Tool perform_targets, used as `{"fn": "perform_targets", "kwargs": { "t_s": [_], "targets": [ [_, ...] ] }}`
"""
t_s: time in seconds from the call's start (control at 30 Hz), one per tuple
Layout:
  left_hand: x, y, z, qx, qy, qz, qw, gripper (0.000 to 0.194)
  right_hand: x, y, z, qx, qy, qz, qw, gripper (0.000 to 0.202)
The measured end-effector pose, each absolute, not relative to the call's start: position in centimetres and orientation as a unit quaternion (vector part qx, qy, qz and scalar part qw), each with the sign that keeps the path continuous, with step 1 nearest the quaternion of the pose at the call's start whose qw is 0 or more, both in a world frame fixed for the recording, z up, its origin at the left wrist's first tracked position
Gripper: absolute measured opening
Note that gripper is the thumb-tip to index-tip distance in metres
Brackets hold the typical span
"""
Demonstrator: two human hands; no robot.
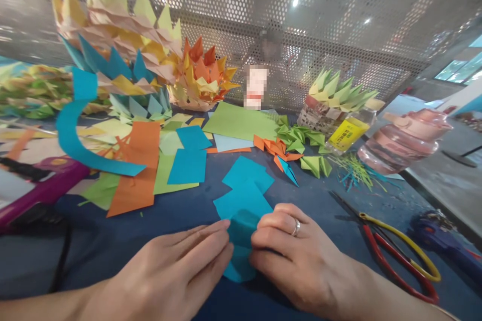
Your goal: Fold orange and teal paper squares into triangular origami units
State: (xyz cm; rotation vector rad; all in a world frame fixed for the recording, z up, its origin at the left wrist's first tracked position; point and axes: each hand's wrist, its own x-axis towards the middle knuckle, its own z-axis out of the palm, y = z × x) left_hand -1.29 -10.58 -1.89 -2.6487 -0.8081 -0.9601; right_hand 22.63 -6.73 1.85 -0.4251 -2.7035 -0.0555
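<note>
A piece of blue paper (243, 230) is between my hands near the front of the table, and its lower part looks bent up or folded. My left hand (176, 261) has its fingers pressed together at the paper's left edge, the thumb hidden beneath. On the right edge, the curled fingers of my right hand (288, 251), which wears a ring, pinch the sheet. Just beyond lie more blue paper pieces (246, 173), overlapping. Farther left are two blue rectangles (187, 166) and an orange sheet (137, 170).
Red-and-yellow-handled scissors (399, 251) and a blue tool (448, 246) lie at right. A purple glue gun (45, 185) with its cord is at left, beside a curled blue strip (71, 135). Folded-paper models (124, 55), a bottle (350, 130) and a pink jug (406, 140) stand behind.
</note>
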Motion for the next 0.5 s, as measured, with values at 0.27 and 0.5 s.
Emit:
{"fn": "perform_targets", "kwargs": {
  "t_s": [0.27, 0.5],
  "targets": [
    [-1.6, -11.5, -1.4, -0.878, -0.262, -0.336, 0.216, 0.028, 22.2, -7.6, 1.7, -0.137, -0.960, -0.039, 0.241, 0.031],
    [-1.5, -9.9, -1.4, -0.908, -0.263, -0.319, 0.064, 0.038, 22.2, -7.5, 1.9, -0.151, -0.961, -0.030, 0.228, 0.027]
  ]
}}
